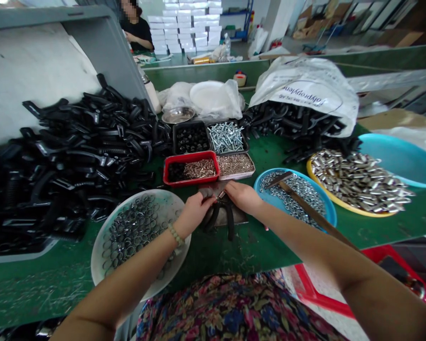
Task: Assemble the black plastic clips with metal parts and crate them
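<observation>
My left hand (194,212), with a beaded bracelet on its wrist, is closed in a pinch. Close to its fingertips, my right hand (244,196) pinches a small shiny metal part (220,194). What the left fingers grip is hidden. Just below the fingertips, a black two-armed piece (230,220) with curved arms lies over a flat metal plate (240,216). To the left is a white basin (98,237) of metal rings; to the right, a blue basin (332,215) holds small metal pieces with a hammer (305,206) resting across it.
Behind my hands stand a red tray (165,176) of small pins, a white tray (248,174) of tiny parts and a tray of screws (226,137). Black plastic parts (85,147) are heaped left. A yellow basin (369,214) holds metal sleeves. A person (140,31) is across the table.
</observation>
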Tool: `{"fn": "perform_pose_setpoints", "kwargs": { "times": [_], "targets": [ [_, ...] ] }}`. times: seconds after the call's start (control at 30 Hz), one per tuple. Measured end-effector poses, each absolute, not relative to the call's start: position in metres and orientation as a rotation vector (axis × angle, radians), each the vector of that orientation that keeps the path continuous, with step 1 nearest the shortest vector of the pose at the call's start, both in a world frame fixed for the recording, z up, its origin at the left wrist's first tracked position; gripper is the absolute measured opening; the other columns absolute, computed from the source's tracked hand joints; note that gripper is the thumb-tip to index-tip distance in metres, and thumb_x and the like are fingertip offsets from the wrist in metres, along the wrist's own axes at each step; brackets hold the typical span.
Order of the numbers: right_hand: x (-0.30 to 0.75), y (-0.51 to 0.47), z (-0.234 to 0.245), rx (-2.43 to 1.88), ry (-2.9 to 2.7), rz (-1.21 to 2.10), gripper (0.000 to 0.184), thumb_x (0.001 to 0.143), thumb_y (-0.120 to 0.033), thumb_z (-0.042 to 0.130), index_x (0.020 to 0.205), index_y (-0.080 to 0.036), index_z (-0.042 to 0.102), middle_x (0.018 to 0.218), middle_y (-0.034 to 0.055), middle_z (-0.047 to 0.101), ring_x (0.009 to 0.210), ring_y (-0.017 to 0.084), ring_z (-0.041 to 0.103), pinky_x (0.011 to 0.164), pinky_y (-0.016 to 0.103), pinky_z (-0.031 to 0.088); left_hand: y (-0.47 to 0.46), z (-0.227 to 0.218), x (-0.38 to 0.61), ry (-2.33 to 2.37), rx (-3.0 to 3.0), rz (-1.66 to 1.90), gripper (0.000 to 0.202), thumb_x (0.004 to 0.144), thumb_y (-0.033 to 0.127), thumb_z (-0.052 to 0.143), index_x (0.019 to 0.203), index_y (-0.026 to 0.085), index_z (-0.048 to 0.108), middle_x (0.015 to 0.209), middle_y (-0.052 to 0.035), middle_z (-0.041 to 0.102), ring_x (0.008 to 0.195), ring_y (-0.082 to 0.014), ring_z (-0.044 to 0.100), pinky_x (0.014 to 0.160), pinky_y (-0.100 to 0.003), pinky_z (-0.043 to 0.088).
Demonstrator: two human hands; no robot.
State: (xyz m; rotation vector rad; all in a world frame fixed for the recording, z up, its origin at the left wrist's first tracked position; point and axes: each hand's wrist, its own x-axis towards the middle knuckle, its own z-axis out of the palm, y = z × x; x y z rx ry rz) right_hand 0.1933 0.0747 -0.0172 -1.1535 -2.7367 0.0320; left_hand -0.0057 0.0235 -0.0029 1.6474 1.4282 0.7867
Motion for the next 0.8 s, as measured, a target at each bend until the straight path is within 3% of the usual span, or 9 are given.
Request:
{"fn": "perform_pose_setpoints", "kwargs": {
  "times": [0.1,0.3,0.53,0.8],
  "targets": [
    [0.196,0.073,-0.016,-1.109,-2.782,0.019,0.018,0.093,-0.018,0.039,0.089,-0.016,0.056,0.088,0.007,0.059,0.074,0.016,0.054,0.064,0.027,0.037,0.019,-0.004,0.0,1.485,1.965,0.838,0.014,0.086,0.028,0.054,0.089,0.017,0.063,0.097,-0.004,0.062,0.092,-0.015,0.059,0.089,-0.028,0.046],
    [0.199,0.071,-0.011,-1.102,-2.809,0.076,0.018,0.094,-0.018,0.037,0.093,-0.015,0.056,0.091,0.0076,0.058,0.076,0.016,0.055,0.064,0.026,0.037,0.017,-0.009,0.01,1.63,2.344,0.572,0.021,0.09,0.031,0.047,0.091,0.016,0.062,0.096,-0.0055,0.058,0.089,-0.0172,0.057,0.082,-0.028,0.046],
    [0.198,0.075,-0.01,-1.183,-2.589,0.409,0.018,0.093,-0.023,0.042,0.096,-0.016,0.058,0.092,0.0074,0.063,0.085,0.016,0.058,0.071,0.025,0.04,0.014,-0.005,0.009,1.608,2.525,0.404,0.024,0.093,0.029,0.04,0.091,0.017,0.061,0.096,-0.0061,0.058,0.088,-0.0173,0.055,0.08,-0.028,0.046],
    [0.199,0.08,-0.015,-1.283,-2.339,0.578,0.013,0.09,-0.024,0.047,0.09,-0.018,0.058,0.083,0.0024,0.065,0.075,0.014,0.059,0.067,0.023,0.043,0.008,-0.006,0.008,1.582,2.559,0.355,0.023,0.093,0.027,0.039,0.092,0.017,0.061,0.096,-0.0071,0.057,0.085,-0.0174,0.055,0.075,-0.029,0.046]
  ]
}}
